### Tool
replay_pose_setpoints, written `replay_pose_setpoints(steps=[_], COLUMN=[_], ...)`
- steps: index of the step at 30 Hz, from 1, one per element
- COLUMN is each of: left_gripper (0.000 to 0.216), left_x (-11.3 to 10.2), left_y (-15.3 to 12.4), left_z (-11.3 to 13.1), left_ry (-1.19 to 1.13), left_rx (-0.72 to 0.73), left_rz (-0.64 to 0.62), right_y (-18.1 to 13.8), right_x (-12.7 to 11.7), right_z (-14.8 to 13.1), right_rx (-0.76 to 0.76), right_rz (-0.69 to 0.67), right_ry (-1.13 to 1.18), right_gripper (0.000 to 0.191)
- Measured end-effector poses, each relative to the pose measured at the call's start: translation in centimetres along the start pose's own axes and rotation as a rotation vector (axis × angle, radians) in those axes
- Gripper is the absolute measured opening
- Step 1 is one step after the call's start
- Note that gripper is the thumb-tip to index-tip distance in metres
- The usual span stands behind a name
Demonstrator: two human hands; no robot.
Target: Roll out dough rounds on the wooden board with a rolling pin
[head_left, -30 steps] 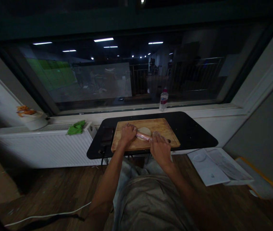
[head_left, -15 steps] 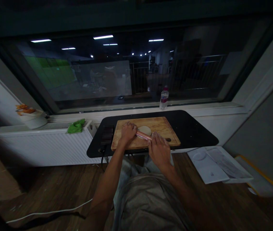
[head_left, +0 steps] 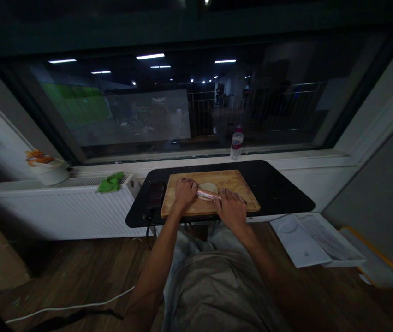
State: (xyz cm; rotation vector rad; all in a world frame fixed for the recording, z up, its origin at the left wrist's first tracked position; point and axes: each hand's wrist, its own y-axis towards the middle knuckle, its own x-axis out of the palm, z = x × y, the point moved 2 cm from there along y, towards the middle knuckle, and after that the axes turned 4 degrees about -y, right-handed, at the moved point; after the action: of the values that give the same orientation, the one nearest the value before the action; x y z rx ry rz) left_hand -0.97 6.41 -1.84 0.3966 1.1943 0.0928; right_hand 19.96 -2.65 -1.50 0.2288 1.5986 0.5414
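While on board (head_left: pixel 238 182), dough (head_left: pixel 212 186) under pin (head_left: pixel 206 194).

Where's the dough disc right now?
Head view: the dough disc lies mid-board on the wooden board, against the rolling pin, between the left hand and the right hand.

Right hand (head_left: pixel 231 208) slid forward, rolling pin (head_left: pixel 207 194) nudged away
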Motion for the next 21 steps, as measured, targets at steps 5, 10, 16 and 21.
replay_pose_setpoints(steps=[5,10,16,21], left_gripper=[0.043,0.043,0.045,0.046], left_x=[-0.2,-0.5,-0.8,-1.1], left_y=[-0.1,-0.2,-0.3,-0.5], left_z=[0.3,0.7,1.4,1.8], left_ry=[0.053,0.085,0.136,0.155], left_rx=[-0.016,-0.065,-0.091,-0.097], left_rz=[-0.017,-0.026,-0.024,-0.009], right_y=[1.8,3.5,5.6,7.0], right_x=[-0.6,-0.5,-0.2,0.2], right_z=[0.4,0.9,1.8,2.5], right_rx=[0.061,0.073,0.106,0.127], right_rz=[-0.089,-0.131,-0.197,-0.228], right_ry=[-0.039,-0.042,-0.027,0.002], right_gripper=[0.055,0.058,0.06,0.062])
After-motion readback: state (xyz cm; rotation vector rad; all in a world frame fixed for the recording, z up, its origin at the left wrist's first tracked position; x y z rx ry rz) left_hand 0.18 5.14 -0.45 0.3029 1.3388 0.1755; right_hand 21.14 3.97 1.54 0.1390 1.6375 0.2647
